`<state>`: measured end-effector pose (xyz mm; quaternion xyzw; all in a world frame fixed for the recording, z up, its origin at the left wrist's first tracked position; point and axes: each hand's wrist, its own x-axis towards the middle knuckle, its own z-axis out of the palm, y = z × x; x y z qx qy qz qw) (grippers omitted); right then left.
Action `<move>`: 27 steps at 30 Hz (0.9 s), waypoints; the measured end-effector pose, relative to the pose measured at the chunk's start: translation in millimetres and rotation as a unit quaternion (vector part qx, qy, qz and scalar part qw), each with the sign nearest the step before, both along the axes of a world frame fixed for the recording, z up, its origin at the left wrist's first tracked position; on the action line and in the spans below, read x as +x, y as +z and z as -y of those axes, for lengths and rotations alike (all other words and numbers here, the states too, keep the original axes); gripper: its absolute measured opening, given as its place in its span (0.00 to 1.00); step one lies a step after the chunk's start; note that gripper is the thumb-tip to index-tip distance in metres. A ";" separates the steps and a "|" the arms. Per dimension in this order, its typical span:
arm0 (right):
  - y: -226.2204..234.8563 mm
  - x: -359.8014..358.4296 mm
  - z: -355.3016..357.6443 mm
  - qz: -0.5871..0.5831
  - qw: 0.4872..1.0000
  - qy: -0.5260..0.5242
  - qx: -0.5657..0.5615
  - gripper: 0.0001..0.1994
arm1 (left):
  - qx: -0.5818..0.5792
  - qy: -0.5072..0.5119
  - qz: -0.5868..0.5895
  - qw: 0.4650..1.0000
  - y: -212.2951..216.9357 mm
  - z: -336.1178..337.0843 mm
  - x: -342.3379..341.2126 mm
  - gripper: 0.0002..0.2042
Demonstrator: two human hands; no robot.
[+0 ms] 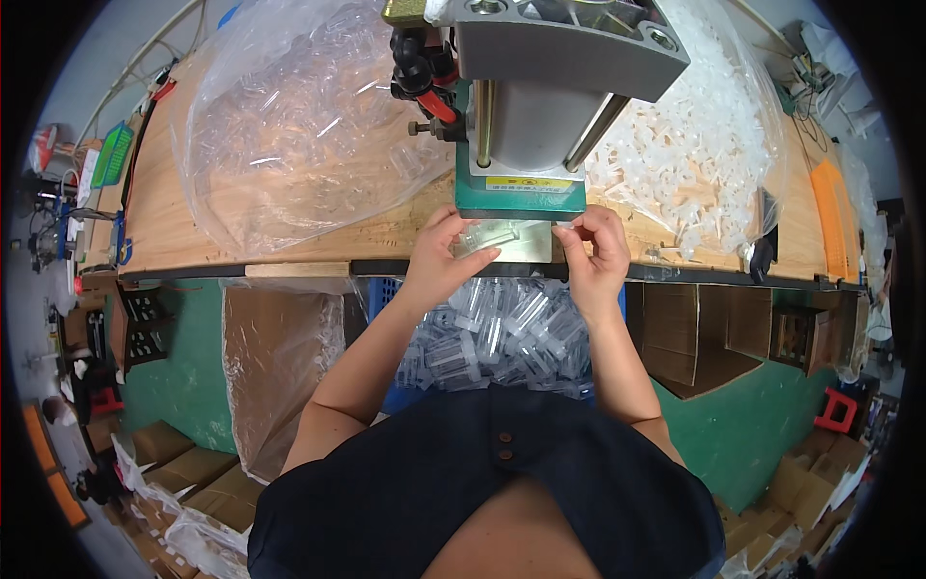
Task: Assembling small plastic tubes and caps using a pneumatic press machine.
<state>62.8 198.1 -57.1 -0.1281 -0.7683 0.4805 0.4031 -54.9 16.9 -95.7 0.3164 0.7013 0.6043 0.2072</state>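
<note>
A bench press with a green lower block (521,201) and a grey cylinder stands in front of me on the bench's near edge. Beneath the block lies a bare metal plate (533,253). My left hand (442,256) has thumb and fingers closed around a clear plastic tube (496,235), which lies sideways over the plate. On the plate's right side my right hand (601,248) is closed in a pinch at the fingertips. A small whitish bit shows there, too small to name. The block hides part of both hands' fingertips.
Left of the press an open clear bag (289,125) spreads clear tubes over the bench. To its right lies a heap of small translucent white parts (685,145). Below the edge, a blue basket (384,297) holds many clear pieces, between cardboard boxes (670,333).
</note>
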 end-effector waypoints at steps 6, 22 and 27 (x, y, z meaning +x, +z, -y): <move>1.9 1.3 16.2 0.057 0.995 0.040 0.071 0.06 | -0.007 0.010 -0.108 0.994 33.3 -11.9 9.7 0.18; -18.1 -6.7 -34.2 0.115 0.975 -0.027 0.187 0.10 | -0.100 -0.002 0.033 0.994 -42.3 -29.6 -25.1 0.24; -28.9 -27.7 -62.0 0.194 0.946 -0.063 0.253 0.15 | -0.112 -0.035 0.029 0.993 -29.4 -26.8 -29.6 0.28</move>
